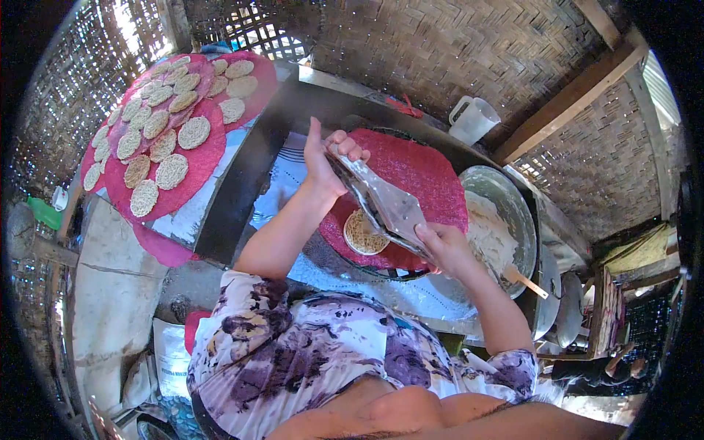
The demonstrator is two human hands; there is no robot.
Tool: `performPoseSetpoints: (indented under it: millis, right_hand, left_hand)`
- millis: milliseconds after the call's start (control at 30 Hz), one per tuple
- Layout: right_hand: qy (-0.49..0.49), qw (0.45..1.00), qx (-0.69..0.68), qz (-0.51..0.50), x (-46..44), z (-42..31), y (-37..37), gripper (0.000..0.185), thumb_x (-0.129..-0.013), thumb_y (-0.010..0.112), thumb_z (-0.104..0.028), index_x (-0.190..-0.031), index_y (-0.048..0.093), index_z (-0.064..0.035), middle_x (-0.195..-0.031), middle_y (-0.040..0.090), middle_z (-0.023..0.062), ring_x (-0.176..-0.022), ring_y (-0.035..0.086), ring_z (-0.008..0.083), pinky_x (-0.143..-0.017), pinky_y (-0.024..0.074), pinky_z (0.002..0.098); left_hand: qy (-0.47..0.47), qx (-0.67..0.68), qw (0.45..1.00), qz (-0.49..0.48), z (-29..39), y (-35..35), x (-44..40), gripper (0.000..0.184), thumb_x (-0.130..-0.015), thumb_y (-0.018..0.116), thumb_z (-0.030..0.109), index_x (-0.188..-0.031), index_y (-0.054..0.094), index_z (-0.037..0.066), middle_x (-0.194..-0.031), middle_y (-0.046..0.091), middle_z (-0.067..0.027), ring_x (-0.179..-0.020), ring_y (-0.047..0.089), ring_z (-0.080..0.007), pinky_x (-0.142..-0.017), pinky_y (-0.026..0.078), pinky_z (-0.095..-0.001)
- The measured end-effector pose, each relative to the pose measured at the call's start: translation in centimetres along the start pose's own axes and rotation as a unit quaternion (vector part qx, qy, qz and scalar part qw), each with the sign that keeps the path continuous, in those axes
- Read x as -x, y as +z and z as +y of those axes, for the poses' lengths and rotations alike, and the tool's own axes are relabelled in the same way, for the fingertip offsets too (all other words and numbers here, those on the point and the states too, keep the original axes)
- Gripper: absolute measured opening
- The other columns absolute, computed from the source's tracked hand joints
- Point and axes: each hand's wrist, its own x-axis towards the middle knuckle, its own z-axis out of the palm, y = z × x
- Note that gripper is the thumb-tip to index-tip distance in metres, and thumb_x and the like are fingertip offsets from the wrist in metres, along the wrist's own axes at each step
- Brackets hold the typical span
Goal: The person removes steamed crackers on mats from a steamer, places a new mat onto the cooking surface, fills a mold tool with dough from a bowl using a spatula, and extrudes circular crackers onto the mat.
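Centre of the frame, above a red sheet (436, 169): both hands on one long, flat grey tool (385, 194), slanting from upper left to lower right. Left hand (330, 161) at the tool's upper end, fingers curled over it, thumb pointing up. Right hand (447, 253) at the lower end, thumb along the side that shows, fingers closed round it; fingertips largely hidden. Tool's material and inner parts too unclear to tell.

Just below the tool, at the lower part of the red sheet, a pale-rimmed round piece (366, 233) filled with tangled strands.

Right of centre: wide basin (522, 213) with a pale doughy mass (488, 227); wooden-looking handle (529, 281) leaning out over its lower rim. Translucent jug (477, 121) above the basin, near the woven wall (411, 51).

Upper left: many strand discs (171, 171) spread over red mats (199, 167), some touching or overlapping.
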Motion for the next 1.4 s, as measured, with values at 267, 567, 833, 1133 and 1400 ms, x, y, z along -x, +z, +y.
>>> performPoseSetpoints:
  millis: [267,567,833,1133,1400]
  right_hand:
    - [0.05,0.998,0.023,-0.022,1.9,0.0,-1.0,0.049,-0.085,0.043,-0.049,-0.08,0.057,-0.0026,-0.054,0.052,0.0045,-0.038,0.046,0.0107,-0.035,0.0376,0.0236]
    - [-0.047,0.978,-0.202,-0.018,0.4,-1.5,-0.5,0.055,-0.085,0.037,-0.056,-0.091,0.053,-0.0044,-0.062,0.053,0.0046,-0.045,0.05,0.0124,-0.041,0.0395,0.0235]
    - [-0.24,0.952,0.143,0.126,-6.9,1.3,3.0,0.026,-0.083,0.051,-0.026,-0.093,0.063,-0.0055,-0.089,0.058,0.0127,-0.087,0.055,0.0273,-0.079,0.0421,0.0342]
    - [-0.164,0.956,0.226,0.093,-9.1,3.9,5.0,0.024,-0.076,0.045,-0.017,-0.09,0.064,-0.0102,-0.089,0.054,0.0139,-0.092,0.051,0.0306,-0.084,0.0399,0.0393]
    - [-0.252,0.949,0.152,0.109,-9.1,2.6,5.5,0.021,-0.074,0.048,-0.01,-0.087,0.064,-0.0091,-0.078,0.053,0.0114,-0.081,0.053,0.0277,-0.075,0.0428,0.0377]
  left_hand:
    - [-0.022,0.018,0.998,0.051,-1.9,0.0,1.2,0.054,-0.08,0.035,0.063,-0.053,0.03,0.017,-0.044,0.027,0.0025,-0.045,0.037,-0.0159,-0.061,0.037,-0.0335]
    - [-0.069,-0.655,0.724,-0.204,0.9,1.7,3.7,0.051,-0.075,0.063,0.023,-0.117,0.045,0.001,-0.114,0.053,-0.0085,-0.102,0.052,-0.02,-0.087,0.041,-0.0338]
    - [0.214,-0.742,0.632,-0.062,1.5,-2.7,5.2,0.021,-0.077,0.06,0.013,-0.095,0.054,0.004,-0.086,0.058,-0.0074,-0.079,0.057,-0.0179,-0.074,0.048,-0.0314]
    - [0.186,-0.299,0.93,0.108,6.4,-4.9,10.1,0.022,-0.08,0.057,0.02,-0.092,0.054,0.001,-0.085,0.057,-0.0127,-0.077,0.057,-0.0237,-0.072,0.05,-0.04]
    - [0.108,-0.151,0.983,0.013,6.8,-4.5,10.5,0.033,-0.08,0.056,0.024,-0.103,0.052,0.001,-0.088,0.056,-0.0129,-0.079,0.055,-0.0257,-0.071,0.046,-0.0409]
